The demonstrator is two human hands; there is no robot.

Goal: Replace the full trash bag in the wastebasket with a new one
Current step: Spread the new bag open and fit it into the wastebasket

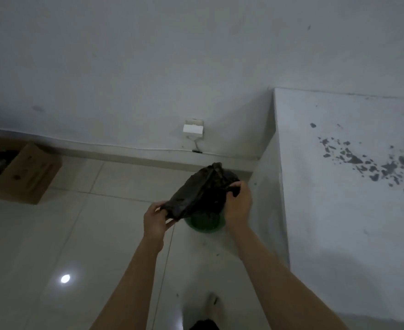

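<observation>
A black trash bag (201, 190) is stretched between both my hands above a green wastebasket (204, 225) that stands on the tiled floor beside a white wall block. My left hand (155, 222) pinches the bag's lower left corner. My right hand (237, 203) grips its right edge. The bag hides most of the wastebasket; only the near part of its green rim and inside shows. I cannot tell what is inside the basket.
A tall white block with peeled paint spots (351, 163) stands close on the right. An open cardboard box (22, 172) sits on the floor at the far left. A white wall socket with a cable (193, 128) is behind the basket. My foot (204, 323) shows at the bottom.
</observation>
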